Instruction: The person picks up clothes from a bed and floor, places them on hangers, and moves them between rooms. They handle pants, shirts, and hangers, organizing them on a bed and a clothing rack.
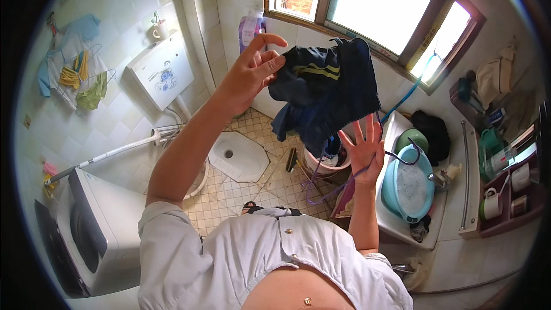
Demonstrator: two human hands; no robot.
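My left hand (260, 66) is raised in front of me and pinches the upper left edge of a dark navy garment (318, 90) with yellow-green stripes. The cloth hangs bunched in the air, its lower tip over a pink bucket (329, 168) that holds clothes. Just below the garment's lower right edge is my right hand (366, 148), palm turned up and fingers spread. A thin purple cord (359, 173) crosses my right wrist and loops low to the left. Whether the right fingertips touch the cloth is hard to tell.
To the right, a light blue basin (411, 185) of sudsy water sits in a white sink (391, 219). A squat toilet (239, 157) and a brush (291, 159) are on the tiled floor. At left stands a washing machine (112, 232) with its lid up. A window (379, 0) is ahead.
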